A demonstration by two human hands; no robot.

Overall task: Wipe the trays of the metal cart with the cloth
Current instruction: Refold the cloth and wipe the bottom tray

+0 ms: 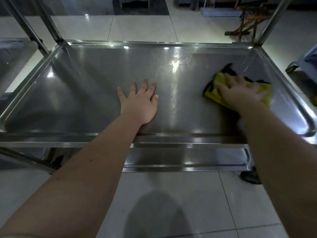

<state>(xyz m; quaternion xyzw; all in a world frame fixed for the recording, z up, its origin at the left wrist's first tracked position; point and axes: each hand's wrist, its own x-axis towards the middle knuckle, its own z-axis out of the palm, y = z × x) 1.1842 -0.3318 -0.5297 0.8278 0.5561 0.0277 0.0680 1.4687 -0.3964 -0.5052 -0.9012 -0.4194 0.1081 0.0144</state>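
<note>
- At the far left edge, part of another steel tray shows beside the metal cart's upright posts.
- The cart's upper tray fills the middle of the view. Its long axis runs left to right, and its left half is bare metal.
- The left hand lies palm down on the tray floor just left of centre. Its fingers are spread wide and straight, pointing far, and it holds nothing (I judge it to be bracing the cart).
- The yellow cloth, dark along its edge, sits bunched on the tray floor in the right part, near the far right corner.
- The right hand presses flat on top of the cloth. Its fingers lie fairly straight across the cloth and point far-left, though motion blur hides any finer detail of the grip.
- The cloth is under the right hand, so that hand is the nearer one. Most of the tray lies to the left of its fingers, so a stroke along the long axis would run toward the left hand, which lies in that path.
- Below the near rim, the lower tray shows, and I judge it not yet reached.
- A caster wheel stands on the tiled floor at the near right.
</note>
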